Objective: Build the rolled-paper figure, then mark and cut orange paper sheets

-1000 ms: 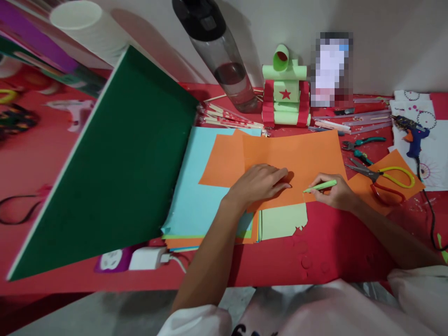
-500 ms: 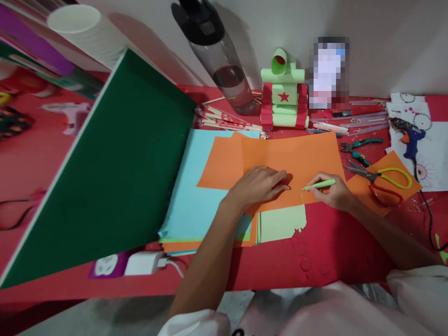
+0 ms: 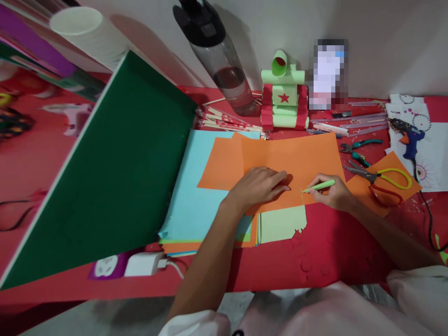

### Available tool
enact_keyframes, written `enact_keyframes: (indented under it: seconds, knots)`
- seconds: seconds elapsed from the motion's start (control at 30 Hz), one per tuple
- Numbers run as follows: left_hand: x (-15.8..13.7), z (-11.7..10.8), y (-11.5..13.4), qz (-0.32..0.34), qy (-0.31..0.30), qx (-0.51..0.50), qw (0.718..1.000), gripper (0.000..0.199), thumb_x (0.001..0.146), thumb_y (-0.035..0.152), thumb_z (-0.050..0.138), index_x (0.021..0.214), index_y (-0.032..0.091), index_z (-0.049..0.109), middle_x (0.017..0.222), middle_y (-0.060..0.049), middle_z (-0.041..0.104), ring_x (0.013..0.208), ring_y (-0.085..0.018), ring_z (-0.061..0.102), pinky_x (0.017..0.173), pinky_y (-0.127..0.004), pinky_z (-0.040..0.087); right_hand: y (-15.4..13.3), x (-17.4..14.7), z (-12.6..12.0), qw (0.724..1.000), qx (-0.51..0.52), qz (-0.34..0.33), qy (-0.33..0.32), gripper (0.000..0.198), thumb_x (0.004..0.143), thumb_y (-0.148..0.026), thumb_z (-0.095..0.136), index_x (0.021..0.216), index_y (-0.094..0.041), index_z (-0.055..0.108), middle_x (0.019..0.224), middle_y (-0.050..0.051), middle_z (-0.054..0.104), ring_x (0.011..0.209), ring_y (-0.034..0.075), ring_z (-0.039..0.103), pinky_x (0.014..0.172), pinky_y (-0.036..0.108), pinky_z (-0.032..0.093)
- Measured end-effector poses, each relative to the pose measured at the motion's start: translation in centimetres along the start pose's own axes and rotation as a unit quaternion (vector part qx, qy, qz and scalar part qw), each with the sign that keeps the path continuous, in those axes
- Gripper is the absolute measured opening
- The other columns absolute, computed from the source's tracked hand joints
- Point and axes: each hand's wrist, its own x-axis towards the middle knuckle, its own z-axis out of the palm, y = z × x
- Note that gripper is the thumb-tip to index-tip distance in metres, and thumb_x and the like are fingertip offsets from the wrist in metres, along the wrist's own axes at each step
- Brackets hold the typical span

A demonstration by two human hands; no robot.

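My right hand (image 3: 331, 192) grips a light green pen (image 3: 324, 185), its tip touching an orange paper sheet (image 3: 297, 158). A faint pale line (image 3: 301, 196) shows on the sheet by the tip. Flat on the same sheet, left of the pen, rests my left hand (image 3: 261, 184), fingers stretched out and holding nothing. Beneath the orange paper lie a light blue sheet (image 3: 199, 205) and a torn-edged pale green piece (image 3: 282, 224).
A green board (image 3: 115, 168) leans at the left. Behind stand a water bottle (image 3: 227, 70) and a green-and-red paper model (image 3: 284, 98). Scissors (image 3: 374, 176), pliers (image 3: 355, 151) and a blue glue gun (image 3: 415, 142) lie at the right. A white charger (image 3: 142, 264) sits near the front edge.
The pen tip has shifted very slightly, and the pale line reaches a little higher beside it. My left hand stays in place on the orange sheet.
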Motion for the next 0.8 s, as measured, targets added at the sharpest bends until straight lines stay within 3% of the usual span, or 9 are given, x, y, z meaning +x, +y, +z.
enact_keyframes:
  seconds: [0.3,0.8]
  knots:
    - [-0.06,0.27,-0.08,0.014,0.013,-0.002,1.000,0.035,0.109,0.049,0.043,0.107,0.020,0.062,0.082,-0.009,0.073,0.074,-0.025,0.068,0.061,-0.032,0.033,-0.58,0.68,-0.32,0.999,0.019,-0.026,0.040,0.020,0.093,-0.040,0.072,0.100,-0.022,0.076,0.085,0.004,0.074,0.071,0.016,0.063,0.062,0.026,0.047]
    - [-0.04,0.17,0.04,0.020,0.017,-0.004,1.000,0.029,0.109,0.044,0.046,0.100,0.020,0.061,0.076,-0.007,0.071,0.071,-0.024,0.067,0.060,-0.032,0.033,-0.01,0.81,-0.34,0.999,0.003,-0.013,0.042,0.019,0.088,-0.038,0.076,0.095,-0.021,0.075,0.077,0.001,0.073,0.065,0.015,0.062,0.058,0.026,0.044]
